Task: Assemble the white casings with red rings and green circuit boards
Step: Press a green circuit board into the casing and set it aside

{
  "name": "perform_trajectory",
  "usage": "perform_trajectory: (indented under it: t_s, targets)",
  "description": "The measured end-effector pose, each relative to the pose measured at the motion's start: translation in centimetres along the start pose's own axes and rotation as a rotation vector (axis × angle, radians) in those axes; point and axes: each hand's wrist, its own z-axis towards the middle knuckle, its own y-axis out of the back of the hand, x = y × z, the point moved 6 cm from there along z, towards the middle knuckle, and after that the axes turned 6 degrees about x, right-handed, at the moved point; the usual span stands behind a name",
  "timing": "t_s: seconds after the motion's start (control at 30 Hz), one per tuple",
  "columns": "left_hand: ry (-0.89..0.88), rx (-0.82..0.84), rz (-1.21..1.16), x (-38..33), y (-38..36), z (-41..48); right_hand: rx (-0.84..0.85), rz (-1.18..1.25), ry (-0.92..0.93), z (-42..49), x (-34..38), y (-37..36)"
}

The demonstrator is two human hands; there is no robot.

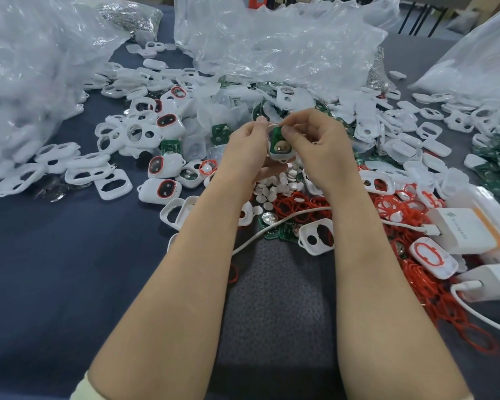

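Left hand [244, 148]: curled round the white casing [282, 153], gripping its left side, raised above the parts pile.
Right hand [319, 145]: pinching the casing's right edge, thumb tip pressed on the green circuit board [277, 133].
Circuit board: inside the held casing, possibly not fully seated; partly hidden by the thumb.
Red rings [297, 204]: loose heap on the table [55, 255], below the hands.
Plastic bags [271, 39]: behind the pile.

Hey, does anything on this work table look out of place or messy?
Yes. A white cable plugged into a white box snakes across the loose red rings and circuit boards, passing beneath both forearms. It isn't an assembly part and could snag.
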Motion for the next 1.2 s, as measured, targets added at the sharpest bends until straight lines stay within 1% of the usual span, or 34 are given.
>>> perform_trajectory:
  t_s: [0.67, 0.83, 1.0, 1.2]
  targets:
    - [0.002, 0.002, 0.034, 0.04, 0.01, 0.03, 0.019, -0.024, 0.002, 0.05, -0.12, -0.19]
    - [0.005, -0.012, 0.039, 0.13, 0.17, 0.12, 0.004, -0.083, 0.021, 0.10, -0.19, -0.28]
    - [0.003, -0.019, 0.034, 0.15, 0.20, 0.16, 0.027, -0.141, 0.021, 0.27, -0.62, -0.29]
    - [-0.006, -0.025, 0.039, 0.12, 0.21, 0.10, -0.011, -0.184, 0.042, 0.17, -0.22, -0.34]
